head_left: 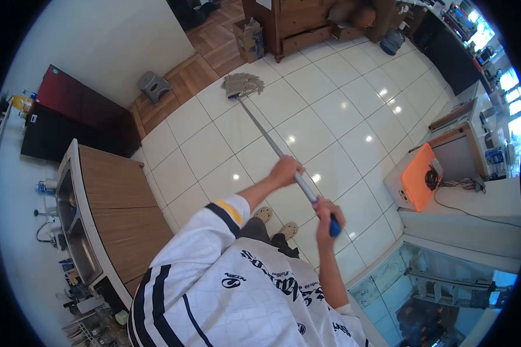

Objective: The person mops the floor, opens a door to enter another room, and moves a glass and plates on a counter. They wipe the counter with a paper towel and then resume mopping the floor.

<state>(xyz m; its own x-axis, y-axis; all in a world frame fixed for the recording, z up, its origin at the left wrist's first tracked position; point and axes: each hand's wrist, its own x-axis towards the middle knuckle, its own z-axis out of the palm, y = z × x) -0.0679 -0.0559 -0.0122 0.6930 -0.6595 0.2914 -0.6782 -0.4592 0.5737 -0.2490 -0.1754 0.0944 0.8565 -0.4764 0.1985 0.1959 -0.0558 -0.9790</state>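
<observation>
From where I sit, the one head camera gives me two hands, both curled shut around a single pole. My right hand (330, 214) is wrapped about the upper end, with the blue end grip (335, 227) poking out below it; my left hand (286, 172) is clasped farther along, a stretch of bare shaft between them. That pole belongs to one mop (266, 136), slanting away from me to one grey-beige mop head (243, 85), which lies splayed on the white tile floor (330, 115) near the wood-look flooring (208, 52). Under my arms I count two tan clogs (289, 230). Outward from the mop head, I have one grey step stool (154, 87) to its left, one cardboard box (249, 47) just beyond it, one wooden drawer unit (305, 40) beside that box, and one water jug (392, 41) farther right. Off to my right sits one bin with an orange lid (418, 182), a dark coil (432, 178) resting on top. On my left are two sink basins (83, 248) and, past them, one dark red and black fridge (78, 115).
</observation>
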